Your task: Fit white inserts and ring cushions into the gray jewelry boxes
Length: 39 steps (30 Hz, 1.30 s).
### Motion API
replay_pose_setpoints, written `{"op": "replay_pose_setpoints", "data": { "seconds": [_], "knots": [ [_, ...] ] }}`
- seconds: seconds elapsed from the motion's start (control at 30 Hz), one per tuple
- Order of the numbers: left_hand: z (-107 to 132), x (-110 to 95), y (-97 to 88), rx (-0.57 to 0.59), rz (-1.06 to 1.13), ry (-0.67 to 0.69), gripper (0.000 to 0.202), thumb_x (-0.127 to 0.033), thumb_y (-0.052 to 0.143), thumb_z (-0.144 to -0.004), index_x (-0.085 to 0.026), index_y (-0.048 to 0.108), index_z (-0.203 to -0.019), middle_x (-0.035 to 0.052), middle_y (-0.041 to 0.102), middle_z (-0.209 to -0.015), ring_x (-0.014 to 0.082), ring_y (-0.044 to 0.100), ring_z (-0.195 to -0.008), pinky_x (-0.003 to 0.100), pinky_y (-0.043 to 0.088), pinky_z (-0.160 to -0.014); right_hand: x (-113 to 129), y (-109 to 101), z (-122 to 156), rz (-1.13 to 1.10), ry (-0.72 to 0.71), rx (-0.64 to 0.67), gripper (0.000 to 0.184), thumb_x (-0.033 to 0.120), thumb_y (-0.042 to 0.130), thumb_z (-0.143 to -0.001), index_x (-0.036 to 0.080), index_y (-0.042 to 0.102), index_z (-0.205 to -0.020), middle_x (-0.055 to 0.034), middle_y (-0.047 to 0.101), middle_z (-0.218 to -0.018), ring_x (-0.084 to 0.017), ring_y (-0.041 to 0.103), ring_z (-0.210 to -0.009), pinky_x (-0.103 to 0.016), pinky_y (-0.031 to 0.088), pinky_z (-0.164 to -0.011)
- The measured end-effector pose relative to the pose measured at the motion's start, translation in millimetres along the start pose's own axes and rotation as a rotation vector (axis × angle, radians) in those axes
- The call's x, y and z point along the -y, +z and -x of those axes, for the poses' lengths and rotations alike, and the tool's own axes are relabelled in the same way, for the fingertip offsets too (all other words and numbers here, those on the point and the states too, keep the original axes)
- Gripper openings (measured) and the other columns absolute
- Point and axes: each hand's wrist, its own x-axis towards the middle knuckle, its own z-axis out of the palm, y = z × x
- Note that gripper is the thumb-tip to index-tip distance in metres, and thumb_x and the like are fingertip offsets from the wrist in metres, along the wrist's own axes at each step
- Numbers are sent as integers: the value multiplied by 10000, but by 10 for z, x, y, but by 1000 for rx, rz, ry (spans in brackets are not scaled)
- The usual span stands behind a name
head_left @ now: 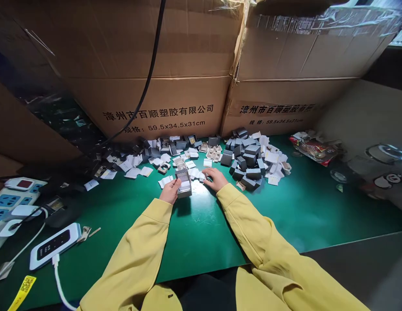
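Observation:
My left hand [170,191] grips a small grey box [183,183], held open over the green table mat [201,224]. Just to its right, my right hand [215,178] lies palm down on the mat, its fingers curled onto a small white paper slip [201,176]. Both arms wear yellow sleeves. Beyond the hands lies a scatter of white slips and open grey boxes [175,153]. A pile of closed grey boxes [248,162] sits to the right of that.
Two large cardboard cartons [188,65] wall off the back of the table. A power strip [9,201], a white device with a cable [55,244] and a yellow tag [22,291] lie at the left. Wrappers [314,149] and a glass jar [382,166] stand at the right.

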Motion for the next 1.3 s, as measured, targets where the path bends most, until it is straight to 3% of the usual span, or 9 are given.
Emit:
{"op": "replay_pose_setpoints", "data": {
  "seconds": [0.1,0.3,0.43,0.53,0.67,0.87,1.17,1.3],
  "knots": [
    [-7,-1,7,-16,36,-12,699,-528,738,-544,-56,595,-1039,147,687,-862,267,657,-818,367,535,-693,89,12,-10,48,46,-14,356,305,656,-718,158,592,-1036,-93,617,-1069,-226,528,-983,-377,416,-876],
    [44,-66,24,-47,96,-35,612,-467,744,-586,-62,602,-1022,159,679,-942,261,652,-852,365,538,-735,229,-8,43,84,138,-87,413,239,644,-704,161,577,-1104,-92,633,-1042,-238,496,-944,-390,420,-840],
    [135,-118,84,-25,211,21,514,-446,688,-673,-98,599,-1041,145,642,-1082,258,605,-1005,374,512,-839,356,-116,123,-89,146,-214,479,239,647,-667,196,576,-1139,-56,650,-1013,-206,503,-857,-351,453,-779],
    [185,-136,126,8,253,26,456,-439,641,-725,-110,601,-1038,128,642,-1082,239,596,-1023,380,490,-890,417,-146,152,-240,165,-208,476,241,626,-664,202,581,-1136,-42,648,-991,-152,515,-725,-298,467,-671],
    [199,-134,138,50,320,-21,404,-433,604,-760,-142,595,-1040,102,658,-1042,251,610,-965,439,509,-848,434,-51,157,-433,192,-162,471,255,626,-665,203,584,-1131,-46,637,-1016,-111,513,-661,-250,457,-578],
    [213,-115,151,71,249,-66,466,-426,617,-753,-117,570,-1098,122,656,-1036,229,626,-931,387,518,-823,455,111,164,-628,179,-119,472,288,638,-672,191,584,-1130,-50,631,-991,-110,554,-718,-285,512,-714],
    [246,-113,197,83,213,-68,430,-401,607,-767,-100,603,-1074,120,665,-1032,213,633,-920,314,519,-792,497,94,180,-335,-11,-82,458,229,581,-704,197,567,-1161,-85,612,-1098,-138,589,-773,-287,511,-703],
    [259,-119,212,72,222,-60,422,-409,619,-754,-91,622,-1032,123,678,-994,214,642,-899,307,525,-779,488,107,180,-295,-69,-95,496,285,621,-704,183,547,-1184,-108,598,-1116,-171,597,-863,-309,507,-746]
  ]
}}
